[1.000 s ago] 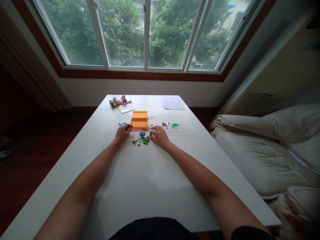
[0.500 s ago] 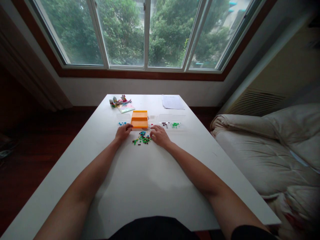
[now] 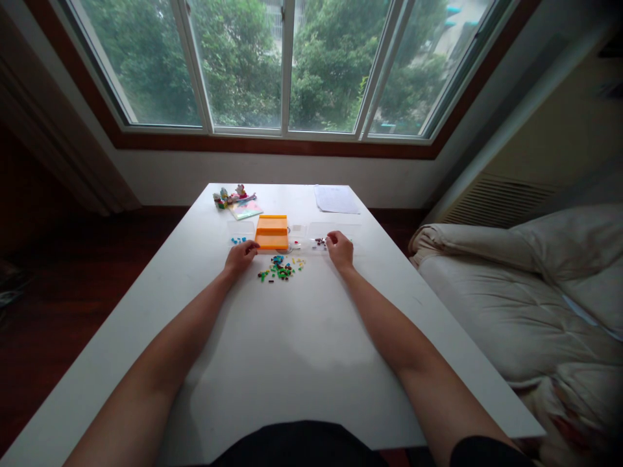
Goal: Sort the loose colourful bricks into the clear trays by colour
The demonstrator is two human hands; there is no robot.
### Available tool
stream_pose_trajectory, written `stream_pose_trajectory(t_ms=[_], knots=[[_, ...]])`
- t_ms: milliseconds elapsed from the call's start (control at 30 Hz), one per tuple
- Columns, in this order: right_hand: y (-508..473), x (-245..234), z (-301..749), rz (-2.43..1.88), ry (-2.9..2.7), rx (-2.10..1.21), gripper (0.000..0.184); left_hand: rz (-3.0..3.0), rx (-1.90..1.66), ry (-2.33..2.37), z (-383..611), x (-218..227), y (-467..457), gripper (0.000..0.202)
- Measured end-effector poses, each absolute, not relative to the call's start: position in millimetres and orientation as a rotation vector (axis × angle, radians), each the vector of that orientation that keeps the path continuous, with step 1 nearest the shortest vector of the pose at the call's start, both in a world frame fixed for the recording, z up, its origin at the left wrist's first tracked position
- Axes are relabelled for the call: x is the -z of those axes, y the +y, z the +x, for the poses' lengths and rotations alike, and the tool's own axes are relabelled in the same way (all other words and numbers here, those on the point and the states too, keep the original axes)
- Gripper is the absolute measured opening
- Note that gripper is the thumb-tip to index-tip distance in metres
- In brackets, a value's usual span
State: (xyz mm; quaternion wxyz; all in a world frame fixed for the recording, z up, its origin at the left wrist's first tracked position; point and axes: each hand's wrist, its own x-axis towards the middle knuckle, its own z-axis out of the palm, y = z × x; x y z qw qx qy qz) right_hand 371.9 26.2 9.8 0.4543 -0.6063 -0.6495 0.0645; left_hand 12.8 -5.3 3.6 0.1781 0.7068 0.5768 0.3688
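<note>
A heap of small coloured bricks [image 3: 281, 268] lies on the white table [image 3: 292, 350] between my hands. My left hand [image 3: 239, 257] rests curled beside the front left corner of an orange tray [image 3: 271, 232], fingertips touching it. My right hand [image 3: 339, 250] hovers over a clear flat tray [image 3: 335, 228] to the right, fingers pinched together above the spot where green bricks lay; whatever they pinch is too small to see. Dark red bricks [image 3: 320, 242] sit in that tray just left of the hand. Another clear tray [image 3: 240, 229] with blue bricks [image 3: 238, 240] sits to the left.
A small toy figure set with a colourful booklet [image 3: 237, 201] lies at the far left of the table, a sheet of paper [image 3: 335, 199] at the far right. A cream sofa [image 3: 525, 285] stands close to the table's right edge. Windows run behind.
My right hand has left the brick heap and moved right and away from me to the clear tray, covering the green bricks. My left hand stayed put.
</note>
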Motion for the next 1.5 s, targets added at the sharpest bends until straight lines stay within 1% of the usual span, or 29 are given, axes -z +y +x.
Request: stream_pose_trajectory(t_ms=[67,133,300,500,1000,1233,1400,1500], knots=[[27.0,-10.1,373.1,-1.505,-1.616,-0.129,0.025,1.999,-1.044,1.631,13.0,-3.4,-5.1,0.026],[25.4,-10.9,369.0,-1.481,-1.687,-0.090,0.024,2.003,-1.045,1.631,13.2,-3.0,-4.9,0.026],[12.7,-10.9,338.4,-1.317,-2.110,-0.137,0.021,2.023,-1.037,1.630,13.8,-2.5,-5.2,0.026],[-3.9,-10.4,302.0,-1.428,-2.332,-0.107,0.025,2.037,-1.039,1.630,12.7,-2.1,-5.8,0.025],[3.0,-23.6,274.4,-1.376,-2.494,-0.192,0.026,2.055,-0.997,1.632,10.8,-7.0,-9.1,0.025],[3.6,-21.8,282.3,-1.379,-2.437,-0.307,0.035,2.049,-0.988,1.631,11.8,-9.5,-9.8,0.025],[2.9,-19.8,293.7,-1.307,-2.434,-0.384,0.033,2.055,-0.981,1.631,12.0,-8.3,-9.5,0.026],[3.8,-20.5,295.3,-1.352,-2.387,-0.343,0.031,2.054,-0.989,1.637,11.7,-7.9,-9.7,0.026]])
